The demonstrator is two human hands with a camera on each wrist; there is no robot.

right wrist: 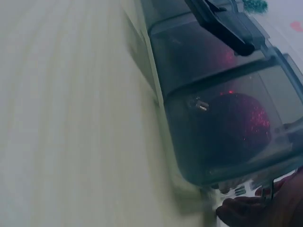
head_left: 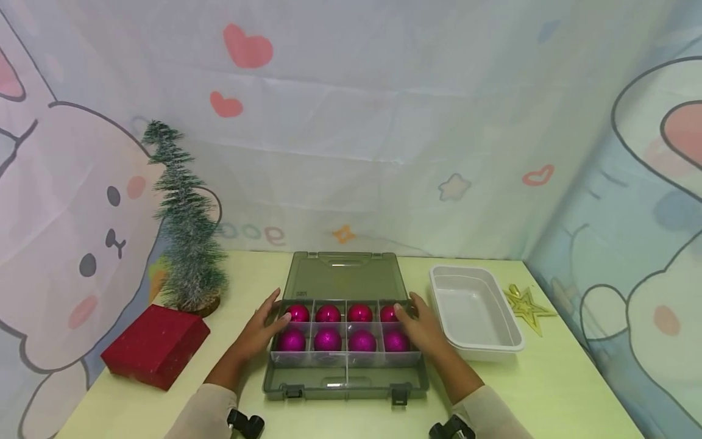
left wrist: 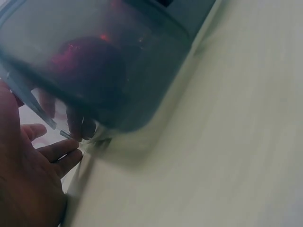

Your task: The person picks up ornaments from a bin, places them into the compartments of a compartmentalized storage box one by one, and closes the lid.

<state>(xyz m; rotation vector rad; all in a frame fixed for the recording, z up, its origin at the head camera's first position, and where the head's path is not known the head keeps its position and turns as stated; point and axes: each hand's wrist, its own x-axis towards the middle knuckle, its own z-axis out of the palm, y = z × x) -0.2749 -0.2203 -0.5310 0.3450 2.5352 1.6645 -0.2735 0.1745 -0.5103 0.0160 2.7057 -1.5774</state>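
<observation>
A translucent grey-green organizer box (head_left: 347, 377) lies on the table with its lid (head_left: 345, 277) raised at the back. Two rows of shiny magenta Christmas balls (head_left: 328, 339) sit in its divided compartments; the front compartments hold no balls. My left hand (head_left: 258, 332) holds the box's left side, thumb over the rim and fingers along the outside. On the opposite side, my right hand (head_left: 425, 326) grips the rim in the same way, thumb near the end ball. Both wrist views show fingers at the box wall, partly hidden behind its plastic.
At the left stands a small frosted artificial Christmas tree (head_left: 189, 244) behind a red box (head_left: 156, 346). To the right are a white plastic tray (head_left: 476, 350) and a gold star ornament (head_left: 529, 310). A printed curtain (head_left: 351, 152) hangs behind the table.
</observation>
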